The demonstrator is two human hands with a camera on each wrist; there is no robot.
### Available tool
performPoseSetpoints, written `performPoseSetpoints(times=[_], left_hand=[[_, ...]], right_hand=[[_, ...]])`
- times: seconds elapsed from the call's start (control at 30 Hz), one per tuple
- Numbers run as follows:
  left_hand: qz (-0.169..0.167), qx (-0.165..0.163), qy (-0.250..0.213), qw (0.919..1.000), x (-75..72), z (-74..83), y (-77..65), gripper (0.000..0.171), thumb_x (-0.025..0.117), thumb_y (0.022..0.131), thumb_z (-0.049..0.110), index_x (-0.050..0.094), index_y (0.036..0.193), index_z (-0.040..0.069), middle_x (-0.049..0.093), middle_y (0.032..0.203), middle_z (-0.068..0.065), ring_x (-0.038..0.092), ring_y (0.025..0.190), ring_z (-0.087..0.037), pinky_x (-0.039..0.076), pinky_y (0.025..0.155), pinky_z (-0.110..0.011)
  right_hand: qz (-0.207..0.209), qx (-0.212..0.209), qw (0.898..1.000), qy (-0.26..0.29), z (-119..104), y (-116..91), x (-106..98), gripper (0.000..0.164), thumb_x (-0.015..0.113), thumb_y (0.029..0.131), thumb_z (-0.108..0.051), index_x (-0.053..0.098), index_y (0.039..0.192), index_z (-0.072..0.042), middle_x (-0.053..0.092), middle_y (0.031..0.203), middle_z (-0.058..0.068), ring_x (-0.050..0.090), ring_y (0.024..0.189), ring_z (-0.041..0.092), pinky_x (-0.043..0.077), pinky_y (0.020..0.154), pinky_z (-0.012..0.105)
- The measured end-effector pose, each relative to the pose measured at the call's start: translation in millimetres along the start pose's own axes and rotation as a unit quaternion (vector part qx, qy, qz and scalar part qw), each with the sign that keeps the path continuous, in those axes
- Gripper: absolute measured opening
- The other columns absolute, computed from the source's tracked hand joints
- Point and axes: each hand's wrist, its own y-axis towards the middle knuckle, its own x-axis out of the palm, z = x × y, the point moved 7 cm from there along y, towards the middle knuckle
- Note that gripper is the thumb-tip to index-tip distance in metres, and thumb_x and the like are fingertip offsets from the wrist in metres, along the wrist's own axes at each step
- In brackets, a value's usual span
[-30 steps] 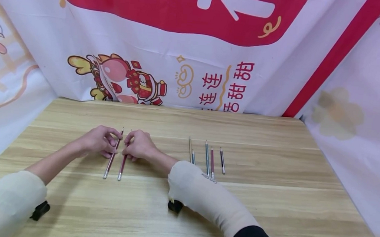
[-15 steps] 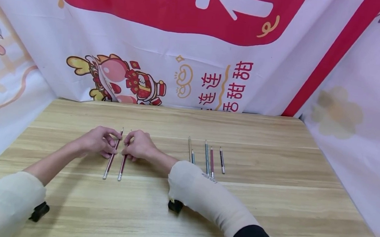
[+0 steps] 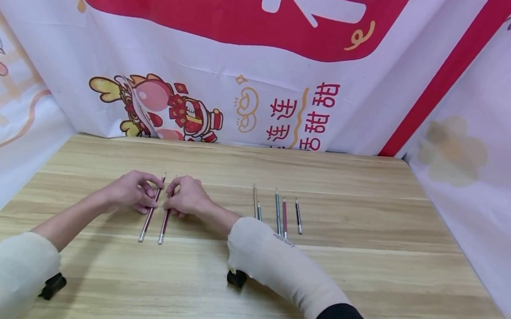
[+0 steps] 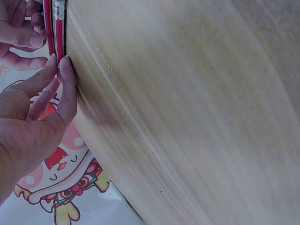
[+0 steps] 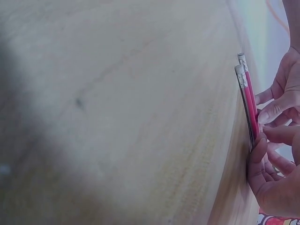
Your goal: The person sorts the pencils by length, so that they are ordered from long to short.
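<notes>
Two red-and-dark striped pencils with white eraser ends lie side by side on the left half of the table, erasers toward the person. My left hand (image 3: pixel 136 191) pinches the left pencil (image 3: pixel 145 226) between thumb and fingers. With thumb and fingers my right hand (image 3: pixel 188 196) grips the right pencil (image 3: pixel 164 226), covering most of its upper part. A narrow gap separates the two pencils, which point slightly different ways. In the left wrist view the fingertips meet at the pencil (image 4: pixel 59 35); the right wrist view shows the white eraser (image 5: pixel 240 70) of the near one.
Right of the right hand lie several more pencils: a thin tan one (image 3: pixel 254 195), a short blue-grey one (image 3: pixel 259 211), a teal one (image 3: pixel 278 212), a red one (image 3: pixel 284 219) and a short dark one (image 3: pixel 298 216). The right sleeve (image 3: pixel 274 258) reaches close below them. Printed cloth (image 3: pixel 254 59) hangs behind the table.
</notes>
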Motion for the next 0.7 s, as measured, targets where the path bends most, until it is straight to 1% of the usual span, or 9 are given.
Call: performPoseSetpoints(times=[0.1,0.2,0.37,0.5,0.7], left_hand=[[0.007,-0.006,0.008,0.9999,-2.4,1.4,-1.6,0.050,0.066,0.092,-0.014,0.046,0.137,-0.018,0.054,0.097,-0.016,0.068,0.077,-0.019,0.068,0.066,-0.035],[0.023,-0.006,0.015,0.9996,-6.2,4.0,-3.0,0.051,0.067,0.091,-0.014,0.046,0.137,-0.018,0.055,0.098,-0.017,0.068,0.078,-0.021,0.068,0.068,-0.035],[0.046,0.011,0.014,0.9988,-8.5,10.7,-4.5,0.052,0.069,0.089,-0.014,0.048,0.137,-0.018,0.055,0.099,-0.016,0.069,0.080,-0.021,0.068,0.071,-0.036],[0.055,0.029,0.018,0.9979,-6.3,18.3,-4.6,0.051,0.069,0.088,-0.014,0.050,0.135,-0.018,0.055,0.099,-0.016,0.067,0.079,-0.020,0.068,0.070,-0.036],[0.056,0.041,0.025,0.9973,1.2,26.9,-1.5,0.046,0.068,0.088,-0.015,0.053,0.132,-0.018,0.058,0.098,-0.018,0.066,0.080,-0.022,0.068,0.068,-0.035]], right_hand=[[0.001,0.002,1.000,0.009,-0.4,-1.4,-2.1,0.021,0.082,0.085,0.003,0.071,0.102,-0.003,0.073,0.071,0.016,0.059,0.046,0.017,0.053,0.039,0.024],[0.002,-0.001,1.000,0.020,-1.1,-2.6,-5.1,0.023,0.081,0.085,0.004,0.070,0.105,-0.001,0.074,0.073,0.017,0.061,0.048,0.018,0.054,0.040,0.024],[-0.001,-0.009,1.000,0.027,-2.7,-4.9,-10.6,0.025,0.081,0.086,0.004,0.070,0.108,0.000,0.074,0.076,0.018,0.066,0.053,0.024,0.055,0.041,0.025],[-0.003,-0.014,1.000,0.018,-3.9,-7.6,-15.2,0.024,0.081,0.087,0.002,0.070,0.108,-0.001,0.075,0.075,0.018,0.067,0.054,0.026,0.058,0.044,0.029],[-0.008,-0.016,1.000,0.005,-4.0,-14.0,-22.6,0.024,0.080,0.088,0.002,0.070,0.109,0.000,0.074,0.076,0.021,0.068,0.057,0.032,0.063,0.050,0.036]])
